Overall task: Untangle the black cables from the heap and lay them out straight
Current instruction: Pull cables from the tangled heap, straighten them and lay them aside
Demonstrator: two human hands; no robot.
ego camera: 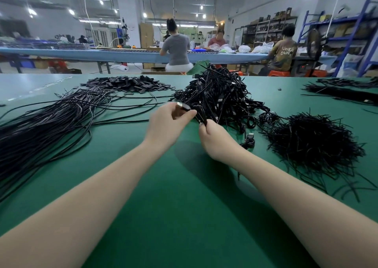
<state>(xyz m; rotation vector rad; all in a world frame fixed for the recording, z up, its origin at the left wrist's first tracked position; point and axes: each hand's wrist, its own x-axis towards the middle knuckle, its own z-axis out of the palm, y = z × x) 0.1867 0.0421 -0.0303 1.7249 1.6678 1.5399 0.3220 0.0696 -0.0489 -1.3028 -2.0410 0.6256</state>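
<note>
— Hands?
— Left hand (169, 117) pinching USB plug (183, 106); right hand (214, 139) clamped on same black cable (201, 117), just below.
— Heap?
— Tangled cable heap (221, 95) right behind grip, touching. Straightened cables (51, 122) left of grip, cut ties pile (313, 140) right, on green table (184, 206).

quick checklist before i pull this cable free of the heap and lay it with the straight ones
1. Left hand has the plug end: ok, fingers pinch a connector with a metal tip.
2. Right hand holds the cable: ok, fingers curl round black strands just below the left hand.
3. Cable clear of the tangled heap: not ok, the strands run straight into it.
4. Only one cable held: cannot tell, strands overlap at the fingers.
5. Landing spot: ok, the straightened cables lie fanned out to the left on the green table.
6. Loose coiled cable beside the right wrist snagging: cannot tell.
</note>
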